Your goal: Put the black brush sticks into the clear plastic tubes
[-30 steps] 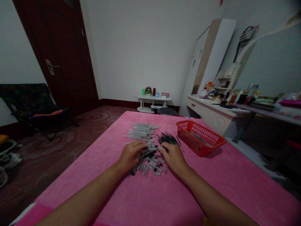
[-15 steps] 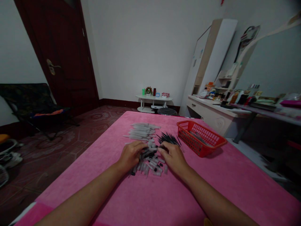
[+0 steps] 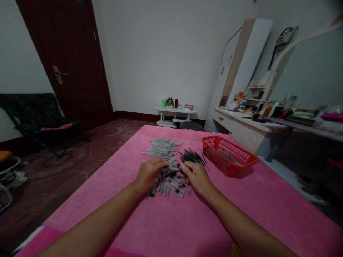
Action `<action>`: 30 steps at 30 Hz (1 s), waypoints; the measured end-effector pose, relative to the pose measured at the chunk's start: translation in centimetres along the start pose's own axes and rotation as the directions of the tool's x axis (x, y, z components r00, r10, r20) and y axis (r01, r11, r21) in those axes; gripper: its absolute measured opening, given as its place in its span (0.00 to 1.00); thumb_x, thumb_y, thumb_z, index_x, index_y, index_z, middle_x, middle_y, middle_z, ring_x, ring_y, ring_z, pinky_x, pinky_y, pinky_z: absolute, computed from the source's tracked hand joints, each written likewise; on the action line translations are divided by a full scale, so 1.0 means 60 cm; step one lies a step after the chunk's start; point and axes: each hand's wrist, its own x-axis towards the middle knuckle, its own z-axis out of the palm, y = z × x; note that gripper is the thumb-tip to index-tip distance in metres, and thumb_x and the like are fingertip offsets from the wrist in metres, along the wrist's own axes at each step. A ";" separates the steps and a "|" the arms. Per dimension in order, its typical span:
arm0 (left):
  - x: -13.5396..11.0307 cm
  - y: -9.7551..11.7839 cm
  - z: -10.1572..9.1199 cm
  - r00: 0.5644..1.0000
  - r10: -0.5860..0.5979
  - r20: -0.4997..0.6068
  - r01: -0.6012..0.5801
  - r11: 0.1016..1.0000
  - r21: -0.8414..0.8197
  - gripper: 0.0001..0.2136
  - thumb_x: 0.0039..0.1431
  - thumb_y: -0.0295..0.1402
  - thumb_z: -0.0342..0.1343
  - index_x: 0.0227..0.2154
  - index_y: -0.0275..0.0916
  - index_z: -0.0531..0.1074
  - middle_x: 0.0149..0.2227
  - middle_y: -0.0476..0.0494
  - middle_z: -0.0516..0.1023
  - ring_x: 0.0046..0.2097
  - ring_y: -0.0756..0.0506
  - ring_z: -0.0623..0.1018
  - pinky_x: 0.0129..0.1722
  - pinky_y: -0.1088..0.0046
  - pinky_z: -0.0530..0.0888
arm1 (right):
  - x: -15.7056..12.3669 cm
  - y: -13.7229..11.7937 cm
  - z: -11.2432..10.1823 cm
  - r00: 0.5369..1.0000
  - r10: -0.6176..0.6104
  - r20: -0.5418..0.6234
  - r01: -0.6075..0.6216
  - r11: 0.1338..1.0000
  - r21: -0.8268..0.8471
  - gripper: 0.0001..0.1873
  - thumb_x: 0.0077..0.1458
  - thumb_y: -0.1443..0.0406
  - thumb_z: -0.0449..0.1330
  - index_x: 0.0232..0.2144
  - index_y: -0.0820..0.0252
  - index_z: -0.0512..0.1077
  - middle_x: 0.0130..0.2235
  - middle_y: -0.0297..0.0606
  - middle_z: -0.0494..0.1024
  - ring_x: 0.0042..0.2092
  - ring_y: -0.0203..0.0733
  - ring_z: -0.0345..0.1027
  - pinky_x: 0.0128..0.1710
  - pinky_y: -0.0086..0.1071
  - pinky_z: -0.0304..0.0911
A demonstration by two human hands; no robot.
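Over a loose pile of clear caps and small black pen parts (image 3: 175,185), my two hands are close together. My left hand (image 3: 150,174) is closed, its fingertips pinching a whitish pen barrel (image 3: 173,168) that spans the gap to the other hand. At the barrel's other end my right hand (image 3: 197,175) is closed, thumb and index finger pinched together beside a small dark tip. What lies under the fingers is hidden. Behind my left hand lies a row of whitish pen barrels (image 3: 162,148). Thin black refills (image 3: 192,156) lie in a bunch behind my right hand.
A red plastic basket (image 3: 227,167) with some pens inside stands at the right on the pink cloth-covered table (image 3: 166,228). Farther off are a small white table (image 3: 174,111), a dresser (image 3: 241,125) with bottles, and a folding chair (image 3: 34,114) at left.
Both hands stay almost in place over the pile, the barrel between them. My right fingertips have shifted slightly, and the view has tilted a little.
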 end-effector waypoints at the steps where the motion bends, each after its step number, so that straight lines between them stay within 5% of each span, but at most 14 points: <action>1: 0.000 0.000 -0.001 1.000 0.007 -0.003 -0.007 1.000 0.012 0.15 0.54 0.20 0.50 0.41 0.41 0.74 0.39 0.44 0.77 0.40 0.47 0.75 0.38 0.73 0.71 | 0.001 0.002 0.001 1.000 0.019 0.015 -0.019 0.999 0.045 0.18 0.58 0.59 0.50 0.19 0.61 0.66 0.20 0.31 0.68 0.24 0.34 0.62 0.25 0.25 0.52; 7: -0.001 -0.004 0.001 0.998 -0.039 -0.056 0.039 0.999 0.003 0.12 0.56 0.23 0.51 0.40 0.42 0.74 0.39 0.45 0.77 0.42 0.47 0.76 0.41 0.72 0.72 | 0.006 0.004 -0.001 0.997 0.078 0.017 -0.079 0.980 0.184 0.17 0.57 0.56 0.50 0.22 0.61 0.66 0.20 0.30 0.68 0.20 0.33 0.61 0.21 0.26 0.52; 15: -0.002 -0.005 0.004 0.997 -0.066 -0.051 0.063 0.996 -0.061 0.13 0.56 0.23 0.51 0.42 0.41 0.74 0.42 0.43 0.78 0.44 0.46 0.76 0.44 0.69 0.73 | 0.003 -0.002 -0.006 0.990 -0.128 -0.055 0.122 0.988 -0.098 0.09 0.54 0.64 0.55 0.25 0.60 0.70 0.26 0.32 0.72 0.29 0.35 0.63 0.29 0.28 0.53; 20: 0.000 -0.003 0.003 0.999 -0.034 0.009 0.035 0.994 -0.108 0.17 0.54 0.20 0.49 0.44 0.41 0.74 0.39 0.42 0.77 0.41 0.46 0.76 0.40 0.71 0.73 | -0.002 -0.011 -0.013 0.984 -0.157 -0.086 0.133 0.964 -0.232 0.06 0.55 0.64 0.55 0.29 0.59 0.70 0.30 0.34 0.73 0.32 0.37 0.64 0.32 0.28 0.53; 30: -0.002 -0.004 0.002 0.999 0.004 0.033 -0.003 1.000 -0.024 0.17 0.52 0.20 0.51 0.43 0.41 0.74 0.39 0.42 0.78 0.39 0.46 0.76 0.38 0.72 0.72 | -0.007 -0.019 -0.012 0.992 -0.127 -0.007 0.123 0.973 -0.198 0.12 0.56 0.63 0.53 0.23 0.60 0.67 0.24 0.31 0.68 0.29 0.35 0.61 0.30 0.28 0.50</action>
